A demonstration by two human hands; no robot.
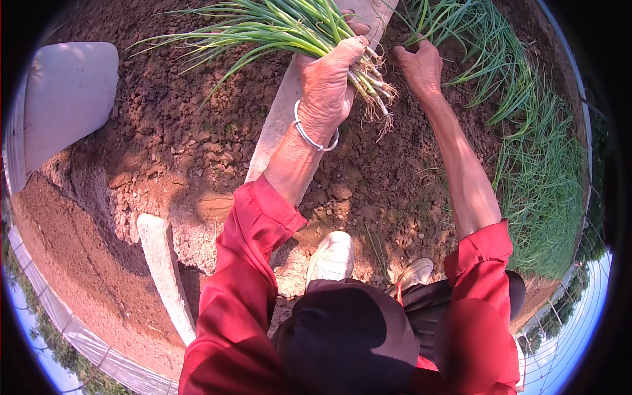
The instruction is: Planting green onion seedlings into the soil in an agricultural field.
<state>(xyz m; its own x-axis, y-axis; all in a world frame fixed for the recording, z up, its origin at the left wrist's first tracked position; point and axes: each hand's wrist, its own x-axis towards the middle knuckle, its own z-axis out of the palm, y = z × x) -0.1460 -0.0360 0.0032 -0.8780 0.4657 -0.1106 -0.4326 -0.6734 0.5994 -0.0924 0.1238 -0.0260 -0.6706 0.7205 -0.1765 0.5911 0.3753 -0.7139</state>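
My left hand [326, 81] is wrapped around a bunch of green onions [276, 29]. Their leaves spread up and to the left. The pale stems and stringy roots [375, 94] stick out to the right of the thumb, with soil on the fingertips. At the near edge of a dense stand of green onions [518, 98], my right hand [422, 66] closes around the base of some plants [424, 22]. Its fingertips are partly hidden low against the soil, so whether those plants are still rooted cannot be told.
A long narrow board [274, 133] lies on the clumpy brown soil [197, 113] beneath my left forearm. At the left is a pale flat panel [74, 89]. A rough wooden piece [165, 266] slants by my left sleeve. My light shoes [332, 256] rest on the soil.
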